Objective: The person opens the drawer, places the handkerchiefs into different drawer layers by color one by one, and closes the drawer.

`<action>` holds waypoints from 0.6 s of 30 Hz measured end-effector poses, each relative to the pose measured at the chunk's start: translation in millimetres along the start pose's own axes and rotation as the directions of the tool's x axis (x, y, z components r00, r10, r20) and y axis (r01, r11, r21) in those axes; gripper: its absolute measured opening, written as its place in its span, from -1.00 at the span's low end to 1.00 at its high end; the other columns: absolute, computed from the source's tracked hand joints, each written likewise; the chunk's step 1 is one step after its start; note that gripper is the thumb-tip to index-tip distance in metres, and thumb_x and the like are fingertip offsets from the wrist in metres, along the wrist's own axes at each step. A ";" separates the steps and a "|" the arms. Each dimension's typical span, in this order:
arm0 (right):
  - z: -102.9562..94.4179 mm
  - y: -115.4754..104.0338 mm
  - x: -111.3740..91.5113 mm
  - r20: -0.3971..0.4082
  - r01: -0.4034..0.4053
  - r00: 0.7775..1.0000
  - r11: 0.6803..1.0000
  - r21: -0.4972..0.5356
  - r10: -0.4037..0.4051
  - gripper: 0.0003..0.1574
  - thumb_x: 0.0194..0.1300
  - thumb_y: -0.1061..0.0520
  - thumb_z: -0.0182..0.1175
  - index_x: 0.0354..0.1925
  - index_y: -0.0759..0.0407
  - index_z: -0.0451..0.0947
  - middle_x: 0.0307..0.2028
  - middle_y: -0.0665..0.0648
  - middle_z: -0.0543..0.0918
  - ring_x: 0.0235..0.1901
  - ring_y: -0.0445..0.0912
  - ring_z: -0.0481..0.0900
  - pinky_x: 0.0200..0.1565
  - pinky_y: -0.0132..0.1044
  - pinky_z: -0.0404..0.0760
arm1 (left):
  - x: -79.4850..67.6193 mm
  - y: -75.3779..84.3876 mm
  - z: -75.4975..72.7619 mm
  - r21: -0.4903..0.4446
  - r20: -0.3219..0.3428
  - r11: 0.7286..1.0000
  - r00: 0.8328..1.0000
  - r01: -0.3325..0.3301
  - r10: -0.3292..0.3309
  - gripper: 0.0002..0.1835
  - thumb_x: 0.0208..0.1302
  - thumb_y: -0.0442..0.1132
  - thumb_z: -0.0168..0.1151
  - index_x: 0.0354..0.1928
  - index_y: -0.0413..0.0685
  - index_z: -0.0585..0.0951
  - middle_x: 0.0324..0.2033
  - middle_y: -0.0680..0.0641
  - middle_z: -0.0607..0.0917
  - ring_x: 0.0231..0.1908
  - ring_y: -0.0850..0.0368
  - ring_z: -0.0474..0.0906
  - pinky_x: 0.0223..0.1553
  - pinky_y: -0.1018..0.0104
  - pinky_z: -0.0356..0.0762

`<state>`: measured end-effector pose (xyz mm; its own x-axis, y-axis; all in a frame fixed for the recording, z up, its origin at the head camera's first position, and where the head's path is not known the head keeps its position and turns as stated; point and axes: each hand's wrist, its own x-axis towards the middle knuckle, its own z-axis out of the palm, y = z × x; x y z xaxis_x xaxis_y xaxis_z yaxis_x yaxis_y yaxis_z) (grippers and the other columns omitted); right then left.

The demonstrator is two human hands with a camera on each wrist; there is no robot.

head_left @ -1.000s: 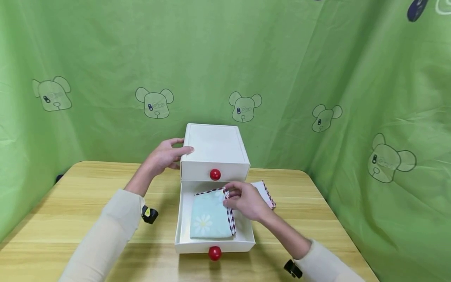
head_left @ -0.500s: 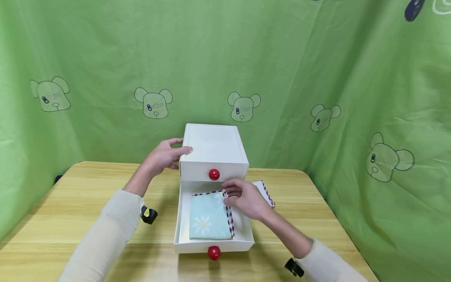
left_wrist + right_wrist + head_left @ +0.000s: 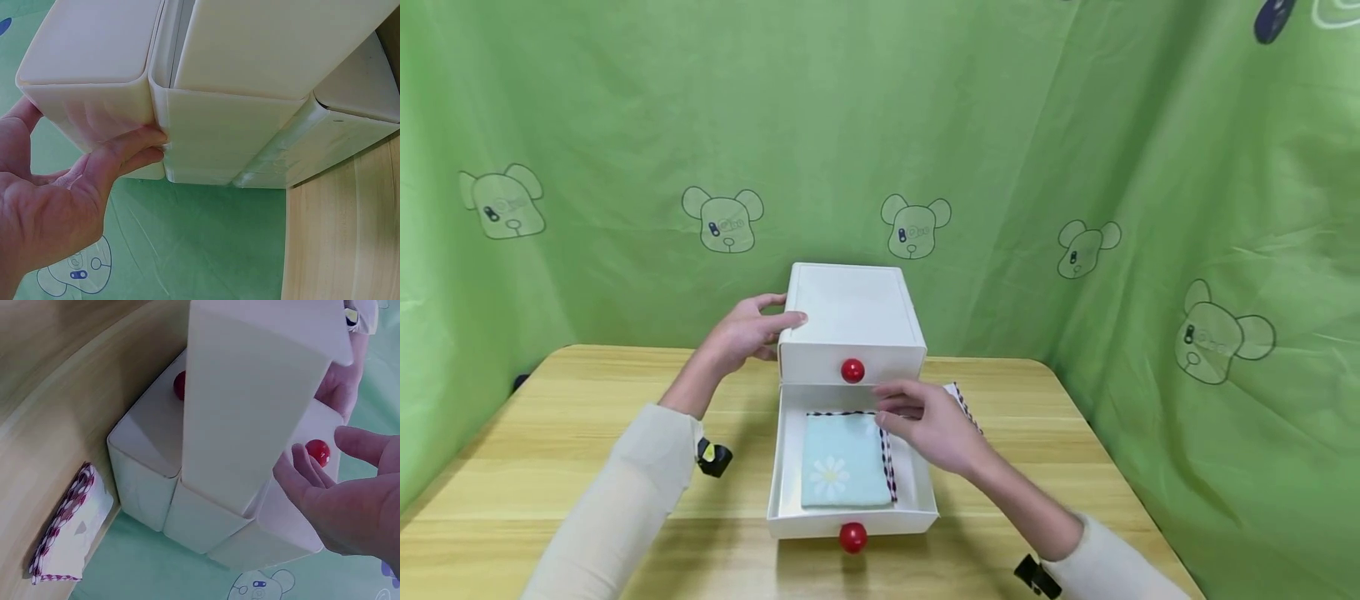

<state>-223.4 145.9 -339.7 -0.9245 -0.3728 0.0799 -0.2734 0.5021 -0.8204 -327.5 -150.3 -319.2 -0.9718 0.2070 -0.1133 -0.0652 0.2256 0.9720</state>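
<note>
A white drawer cabinet (image 3: pixel 857 304) stands on the table with a drawer (image 3: pixel 816 527) pulled out beneath its top one. In that drawer lies a folded pale-blue towel (image 3: pixel 842 450), printed with a white daisy and edged in dark-and-white trim. My left hand (image 3: pixel 747 335) rests on the cabinet's left side, thumb over the top edge and fingers against the side wall. Above the right rear corner of the towel hovers my right hand (image 3: pixel 936 427), fingers loosely bent and holding nothing. The right wrist view shows its fingers (image 3: pixel 294 469) beside the open drawer, which hides the towel there.
A folded white cloth (image 3: pixel 72 534) with checked dark-red trim lies on the table right of the cabinet, partly behind my right hand in the head view. Red ball knobs (image 3: pixel 853 371) jut from the drawer fronts. A green curtain (image 3: pixel 820 125) surrounds the wooden table (image 3: pixel 715 500).
My right hand has let go of the towel's trimmed corner and drawn slightly away. The towel's raised corner has settled flat in the drawer. My left hand keeps its place on the cabinet.
</note>
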 end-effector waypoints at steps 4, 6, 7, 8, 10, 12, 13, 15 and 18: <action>0.0 -7.5 -8.7 0.015 -0.009 1.000 0.999 0.040 0.009 -0.52 0.40 0.00 0.29 0.19 0.17 0.59 0.05 0.17 0.73 0.04 -0.03 0.71 0.17 -0.10 0.67 | -0.6 -0.5 0.4 0.005 -0.005 1.000 1.000 0.002 -0.002 -0.07 0.34 -0.01 0.34 0.60 -0.03 0.07 0.05 -0.22 0.66 -0.11 0.01 0.64 -0.07 0.13 0.76; 0.1 -12.8 -13.2 0.030 -0.019 0.999 0.997 0.076 0.016 -0.51 0.40 -0.05 0.28 0.19 0.13 0.59 0.06 0.13 0.73 0.05 -0.01 0.71 0.18 -0.12 0.66 | -1.4 0.1 0.7 0.012 -0.006 1.000 1.000 0.001 -0.001 -0.07 0.35 0.00 0.33 0.60 -0.03 0.07 0.06 -0.22 0.66 -0.10 0.01 0.64 -0.07 0.14 0.76; 0.2 -15.5 -15.4 0.040 -0.022 0.999 0.995 0.094 0.019 -0.51 0.40 -0.07 0.28 0.19 0.12 0.60 0.06 0.11 0.73 0.04 0.01 0.71 0.17 -0.13 0.66 | -1.4 0.1 0.8 0.015 -0.006 1.000 1.000 0.001 -0.001 -0.07 0.35 0.00 0.33 0.60 -0.03 0.07 0.06 -0.23 0.66 -0.09 0.00 0.64 -0.06 0.13 0.76; 0.4 -18.3 -17.8 0.055 -0.025 0.998 0.993 0.114 0.019 -0.50 0.41 -0.09 0.27 0.19 0.12 0.59 0.05 0.10 0.73 0.04 0.03 0.71 0.17 -0.14 0.66 | -1.5 0.3 0.8 0.014 -0.007 1.000 1.000 0.002 -0.002 -0.08 0.35 0.00 0.33 0.60 -0.02 0.07 0.08 -0.23 0.66 -0.08 -0.01 0.64 -0.06 0.13 0.76; 1.0 -24.0 -22.8 0.094 -0.025 0.995 0.988 0.155 0.011 -0.48 0.42 -0.11 0.25 0.20 0.13 0.58 0.04 0.11 0.73 0.03 0.09 0.70 0.17 -0.12 0.67 | -1.6 0.5 0.6 0.019 -0.007 1.000 1.000 0.004 -0.004 -0.07 0.35 0.01 0.33 0.60 -0.02 0.07 0.10 -0.23 0.65 -0.04 -0.02 0.65 -0.05 0.13 0.76; 1.5 -29.1 -27.7 0.139 -0.025 0.990 0.980 0.196 -0.002 -0.48 0.45 -0.10 0.23 0.22 0.16 0.57 0.02 0.13 0.73 0.01 0.13 0.70 0.15 -0.09 0.69 | -1.6 0.6 0.4 0.021 -0.008 1.000 1.000 0.005 -0.005 -0.07 0.35 0.02 0.33 0.60 -0.02 0.07 0.11 -0.23 0.65 -0.03 -0.02 0.65 -0.05 0.13 0.76; 1.8 -31.5 -30.2 0.163 -0.029 0.987 0.977 0.210 -0.006 -0.48 0.46 -0.10 0.21 0.22 0.16 0.57 0.00 0.15 0.73 0.00 0.14 0.71 0.14 -0.05 0.69 | -1.3 0.2 0.2 0.023 -0.006 1.000 1.000 0.005 -0.004 -0.06 0.35 0.02 0.33 0.60 -0.02 0.06 0.11 -0.23 0.65 -0.04 -0.01 0.64 -0.04 0.13 0.76; 2.4 -35.6 -34.8 0.220 -0.049 0.976 0.968 0.246 -0.007 -0.49 0.47 -0.09 0.19 0.22 0.17 0.57 -0.01 0.20 0.72 -0.01 0.16 0.71 0.12 -0.04 0.71 | -1.5 0.2 0.2 0.025 -0.004 1.000 1.000 0.002 -0.002 -0.06 0.35 0.03 0.33 0.60 -0.03 0.06 0.10 -0.23 0.65 -0.07 0.00 0.64 -0.05 0.14 0.75; 2.8 -39.3 -41.5 0.310 -0.093 0.951 0.956 0.277 0.002 -0.50 0.49 -0.08 0.16 0.21 0.18 0.57 -0.02 0.26 0.71 -0.04 0.17 0.72 0.08 -0.10 0.74 | -1.7 0.4 0.6 0.024 -0.001 1.000 1.000 -0.002 0.002 -0.06 0.35 0.02 0.33 0.61 -0.04 0.05 0.09 -0.25 0.64 -0.09 0.02 0.63 -0.04 0.14 0.75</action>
<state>-173.5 139.5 -312.4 -0.7972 -0.5951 -0.1015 -0.1023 0.2989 -0.9488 -325.7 -150.0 -318.8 -0.9721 0.2065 -0.1115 -0.0583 0.2480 0.9670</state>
